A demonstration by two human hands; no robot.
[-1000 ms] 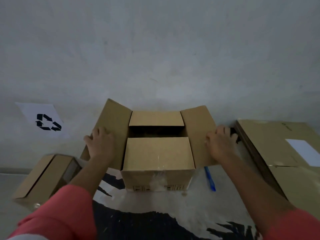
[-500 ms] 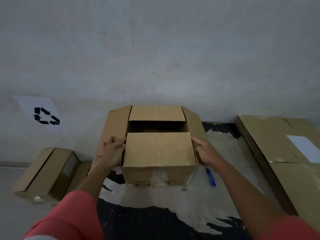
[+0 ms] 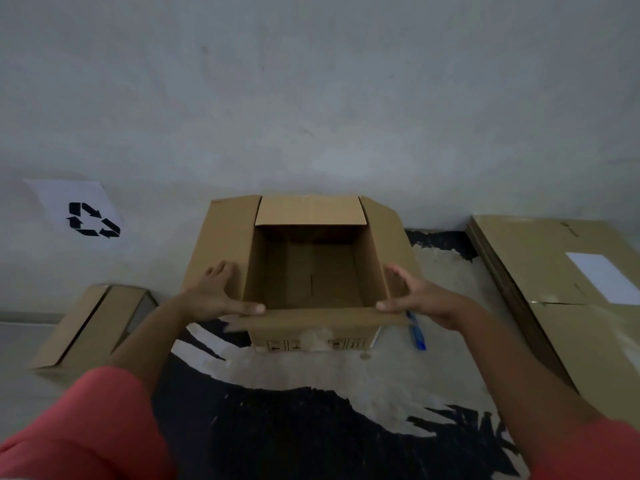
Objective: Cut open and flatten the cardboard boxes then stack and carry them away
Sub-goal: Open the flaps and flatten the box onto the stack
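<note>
We see the open brown cardboard box [image 3: 311,271] on the floor [image 3: 398,379] at the centre of the frame, side flaps spread left and right and its near flap [image 3: 311,319] folded outward toward the bottom edge. The left hand [image 3: 214,296] and the right hand [image 3: 420,299] each press a straight thumb on one end of that flap, and each grip is released, with fingers spread rather than closed round the card. A blue pen-like tool [image 3: 418,336] lies just right of the box, a stack of flattened brown cardboard [image 3: 554,271] fills the right edge, and a small brown cardboard box [image 3: 93,323] lies at lower left.
</note>
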